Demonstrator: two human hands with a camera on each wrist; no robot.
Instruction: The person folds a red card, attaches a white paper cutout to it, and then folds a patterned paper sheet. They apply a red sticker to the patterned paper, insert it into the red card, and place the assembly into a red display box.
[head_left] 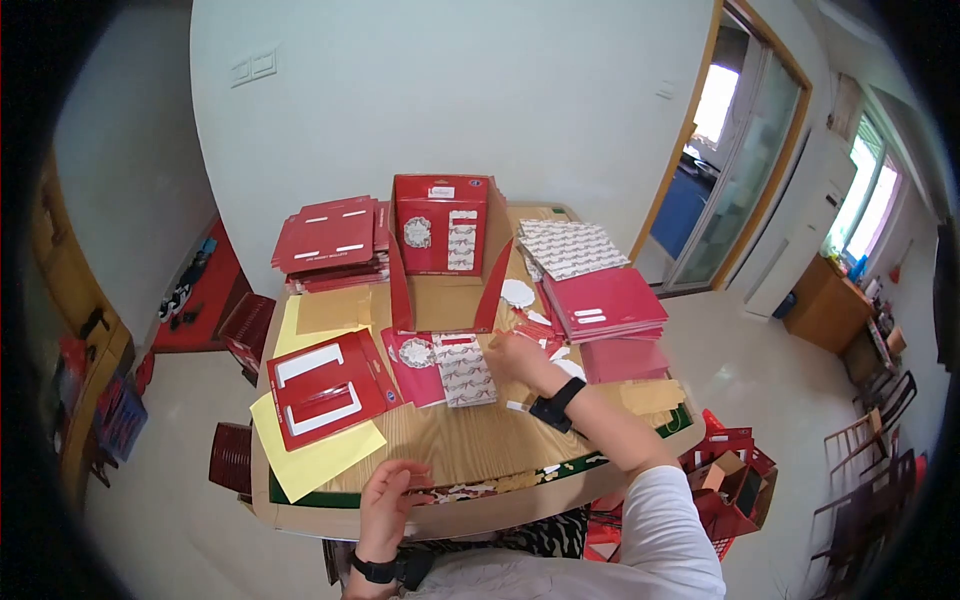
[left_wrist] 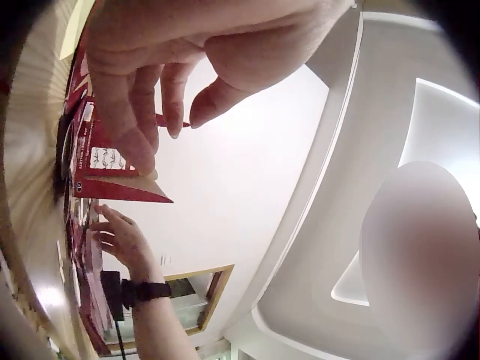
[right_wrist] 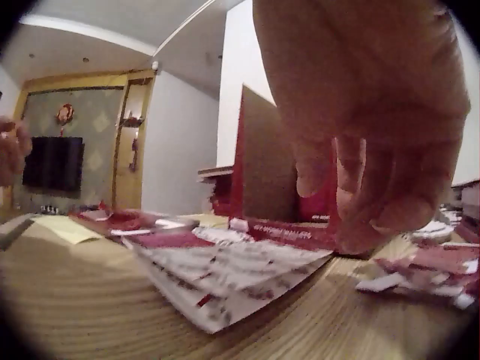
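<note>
My right hand (head_left: 522,360) hovers at the right edge of a patterned white card stack (head_left: 466,372), fingers bent downward and nothing seen between them. In the right wrist view its fingers (right_wrist: 352,180) hang beside the corner of that stack. A pink card with a white doily (head_left: 418,352) lies just left of the stack. Behind both, a red cardboard box (head_left: 440,290) stands upright with its front open, showing a doily and a patterned strip on its inner back. My left hand (head_left: 392,505) hangs over the table's front edge, fingers loosely bent, holding nothing.
Left lie a red cut-out sheet (head_left: 325,390), yellow paper (head_left: 300,455) and a pile of red cards (head_left: 328,240). To the right are pink folders (head_left: 605,300), more patterned sheets (head_left: 572,247) and paper scraps (head_left: 540,330). A red basket (head_left: 735,480) stands below the table.
</note>
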